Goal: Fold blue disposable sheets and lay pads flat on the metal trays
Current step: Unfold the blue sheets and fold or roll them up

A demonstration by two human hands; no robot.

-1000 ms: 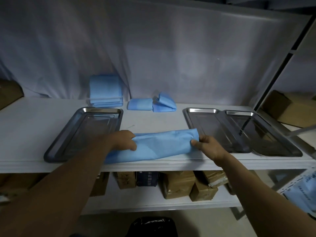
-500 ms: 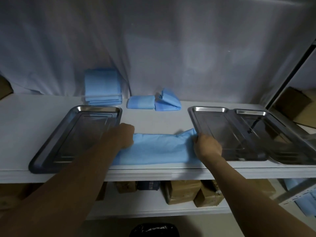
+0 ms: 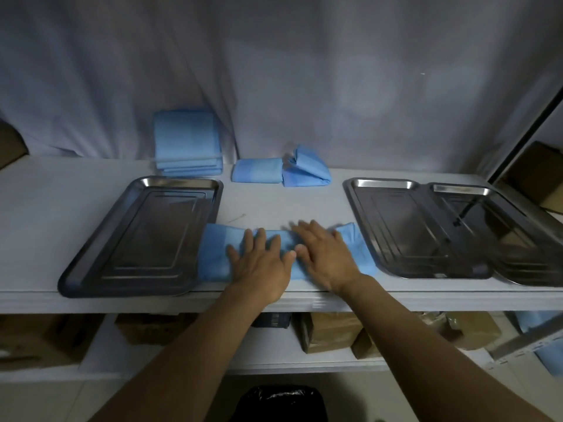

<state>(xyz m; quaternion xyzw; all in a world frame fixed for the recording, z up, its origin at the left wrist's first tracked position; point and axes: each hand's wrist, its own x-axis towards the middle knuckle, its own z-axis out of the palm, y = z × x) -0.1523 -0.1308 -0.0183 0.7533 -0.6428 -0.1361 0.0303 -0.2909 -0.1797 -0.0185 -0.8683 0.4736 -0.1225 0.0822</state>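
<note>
A folded blue sheet lies flat on the white shelf between the trays. My left hand and my right hand rest palm down on its middle, side by side, fingers spread, gripping nothing. An empty metal tray sits to the left of the sheet. Two more metal trays, one overlapped by the other, sit to the right. At the back stand a stack of blue pads and two small folded blue sheets.
A white cloth hangs behind the shelf. Cardboard boxes fill the lower shelf. A black bag sits on the floor below me. A dark shelf post rises at the right.
Both hands let go of the sheet's ends and moved inward to its middle, now lying flat on it. The sheet has settled flat on the shelf.
</note>
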